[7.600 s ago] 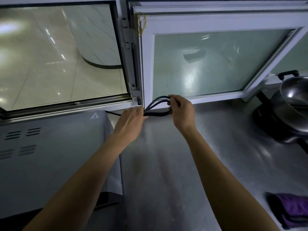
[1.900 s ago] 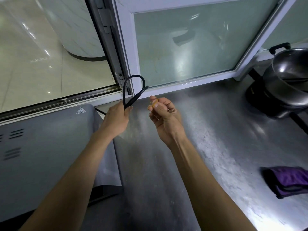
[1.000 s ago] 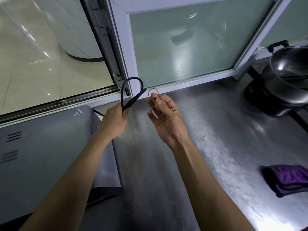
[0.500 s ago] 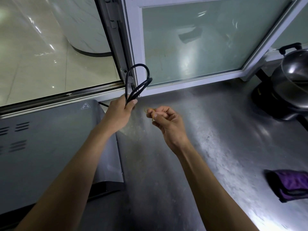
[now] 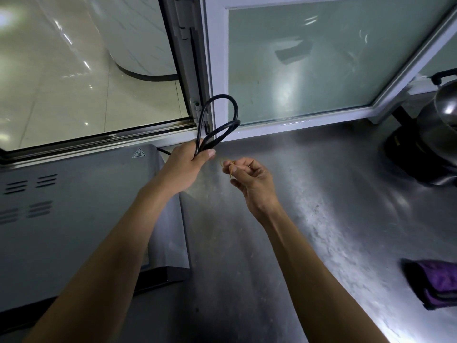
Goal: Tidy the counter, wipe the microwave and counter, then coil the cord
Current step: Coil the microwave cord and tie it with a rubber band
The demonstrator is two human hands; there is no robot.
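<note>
My left hand (image 5: 184, 165) grips a black cord (image 5: 223, 115) folded into upright loops that stand above the fist, in front of the window frame. The cord's tail runs down behind the grey microwave (image 5: 74, 214) at the left. My right hand (image 5: 252, 179) is a little to the right and lower, palm up, and pinches a thin yellow rubber band (image 5: 228, 165) between thumb and fingertips. The two hands are apart, above the steel counter (image 5: 321, 219).
A folded purple cloth (image 5: 435, 283) lies at the counter's right edge. A steel pot (image 5: 442, 115) sits on a black cooker (image 5: 415, 154) at the far right. A white-framed open window (image 5: 296, 70) stands right behind the hands.
The cord loops, earlier held flat by both hands, now stand up in my left hand alone. My right hand picked up a rubber band, showed it as a ring, then lowered and bunched it in its fingertips.
</note>
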